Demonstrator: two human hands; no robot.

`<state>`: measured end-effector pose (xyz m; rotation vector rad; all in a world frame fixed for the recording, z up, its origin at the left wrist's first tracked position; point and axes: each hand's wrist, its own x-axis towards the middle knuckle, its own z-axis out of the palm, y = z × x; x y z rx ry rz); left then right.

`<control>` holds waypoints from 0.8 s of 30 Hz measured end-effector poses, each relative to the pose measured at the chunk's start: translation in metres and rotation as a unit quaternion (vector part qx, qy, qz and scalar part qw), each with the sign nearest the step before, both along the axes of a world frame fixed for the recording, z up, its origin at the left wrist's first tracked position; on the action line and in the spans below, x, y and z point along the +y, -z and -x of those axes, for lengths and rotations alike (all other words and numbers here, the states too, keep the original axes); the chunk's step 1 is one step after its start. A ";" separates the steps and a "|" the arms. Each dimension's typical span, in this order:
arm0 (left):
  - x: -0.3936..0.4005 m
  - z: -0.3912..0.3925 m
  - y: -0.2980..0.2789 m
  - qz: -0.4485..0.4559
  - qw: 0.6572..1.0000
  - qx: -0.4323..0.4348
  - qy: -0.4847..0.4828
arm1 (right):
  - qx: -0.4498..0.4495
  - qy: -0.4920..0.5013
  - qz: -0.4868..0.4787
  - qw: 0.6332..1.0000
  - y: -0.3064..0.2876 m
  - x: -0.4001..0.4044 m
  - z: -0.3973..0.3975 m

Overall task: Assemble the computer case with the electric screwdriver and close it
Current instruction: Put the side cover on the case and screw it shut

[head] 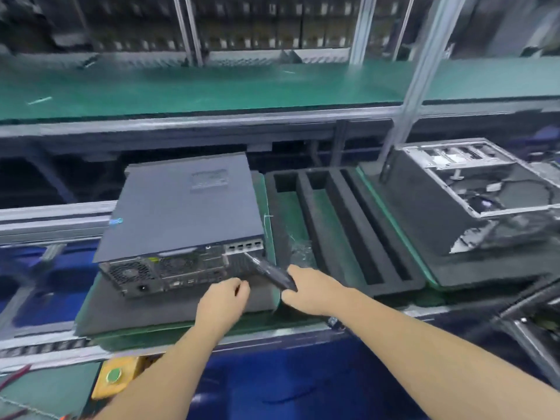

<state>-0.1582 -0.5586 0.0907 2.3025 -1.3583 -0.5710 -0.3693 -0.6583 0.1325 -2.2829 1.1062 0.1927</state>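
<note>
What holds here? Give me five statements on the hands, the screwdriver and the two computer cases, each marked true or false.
1. The right hand grips the electric screwdriver. True.
2. The screwdriver's tip points at the rear panel of the closed computer case. True.
3. The closed case lies in the slotted black foam tray. False: it lies on a flat dark pad to the left of that tray.
4. The open case at the right has its cover on. False: its inside, with cables, shows.
5. The left hand rests on top of the closed case. False: it is in front of the rear panel, fingers curled; whether it holds anything cannot be told.
</note>
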 end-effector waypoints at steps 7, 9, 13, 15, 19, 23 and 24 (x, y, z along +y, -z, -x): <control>-0.094 0.077 0.007 -0.048 0.998 -0.031 -0.005 | 0.006 -0.053 -0.011 0.999 0.041 -0.094 0.052; -0.112 0.081 0.007 -0.061 0.997 -0.045 -0.033 | -0.003 -0.047 -0.035 0.998 0.049 -0.113 0.054; -0.127 0.083 0.009 -0.133 0.987 -0.069 -0.064 | -0.022 -0.019 -0.095 0.995 0.064 -0.140 0.053; -0.128 0.083 0.012 -0.156 0.981 -0.083 -0.085 | -0.026 -0.011 -0.107 0.994 0.071 -0.152 0.053; -0.127 0.088 0.023 -0.209 0.959 -0.150 -0.122 | -0.014 -0.005 -0.116 0.993 0.085 -0.171 0.057; -0.106 0.098 0.044 -0.291 0.926 -0.240 -0.020 | -0.009 -0.017 -0.123 0.992 0.090 -0.180 0.053; -0.101 0.098 0.049 -0.293 0.923 -0.250 -0.005 | -0.006 -0.026 -0.121 0.992 0.090 -0.181 0.050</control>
